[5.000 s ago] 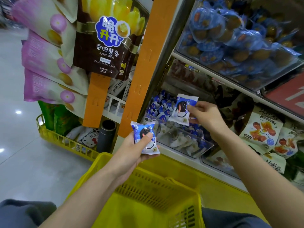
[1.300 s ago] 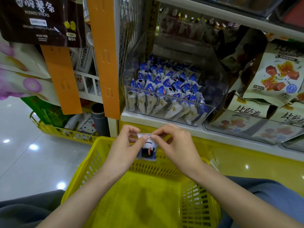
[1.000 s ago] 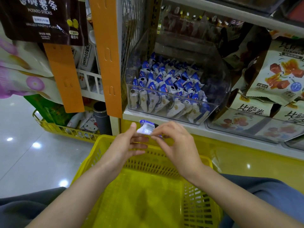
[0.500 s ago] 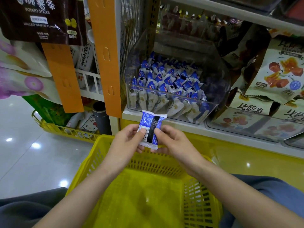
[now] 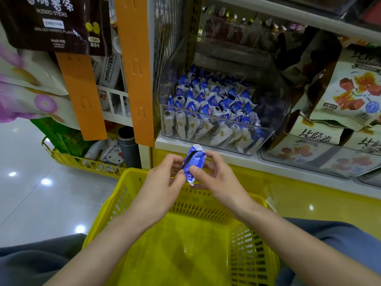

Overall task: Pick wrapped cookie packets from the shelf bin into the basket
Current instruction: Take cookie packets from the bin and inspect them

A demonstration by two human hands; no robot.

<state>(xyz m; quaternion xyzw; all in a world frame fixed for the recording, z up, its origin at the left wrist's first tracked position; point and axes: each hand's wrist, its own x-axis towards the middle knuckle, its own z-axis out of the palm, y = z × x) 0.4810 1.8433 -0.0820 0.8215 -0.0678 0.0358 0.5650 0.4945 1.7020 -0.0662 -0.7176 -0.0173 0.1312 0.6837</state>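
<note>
Cookie packet [image 5: 193, 163]: blue-and-white wrapper, upright between both hands, above the basket's far rim.
Left hand [image 5: 162, 182]: thumb and fingers pinch the packet's left edge.
Right hand [image 5: 216, 180]: thumb on the packet's front, fingers curled behind it.
Basket [image 5: 254, 254]: yellow plastic, below the hands.
Shelf bin [image 5: 276, 100]: clear, just beyond the hands, holding heaped packets [image 5: 212, 104].

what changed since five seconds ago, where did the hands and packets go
The right hand came down from the bin and met the left hand over the far rim of the basket. Each held its own packet then; now both pinch one visible blue packet, back side out, tilted. The bin and basket stayed put.
</note>
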